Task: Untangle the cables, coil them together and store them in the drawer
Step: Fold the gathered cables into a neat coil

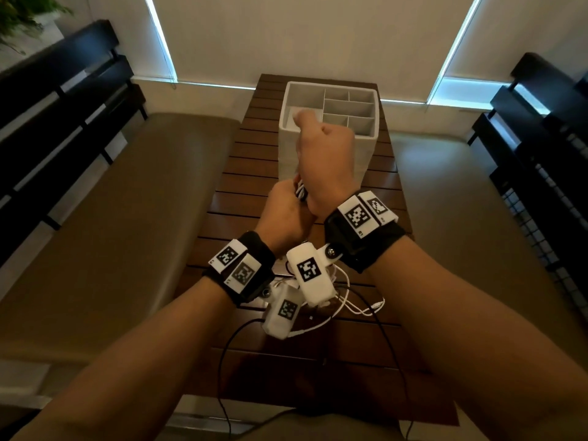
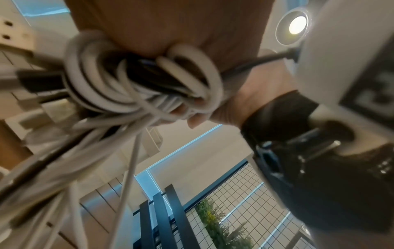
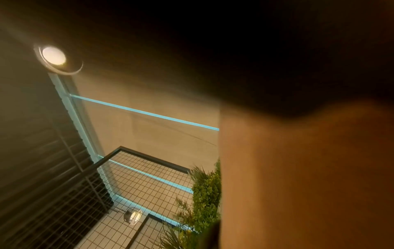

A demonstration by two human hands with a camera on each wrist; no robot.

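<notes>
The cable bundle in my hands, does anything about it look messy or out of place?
Yes. The cable bundle is wound only near the left hand; white and black strands hang loose below it, and loose ends trail over the table under the wrists. The white organiser beyond holds no cable.

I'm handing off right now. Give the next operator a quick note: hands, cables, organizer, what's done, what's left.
Left hand: grips the coiled bundle of white and black cables.
Right hand: fist closed just above the bundle, apparently holding a strand; contact hidden.
Loose cable tails trail on the wooden table beneath the wrists.
White divided organizer stands behind the hands, nothing visible in its compartments.
Done: most coiling.
Left: wind in tails, store bundle.
</notes>
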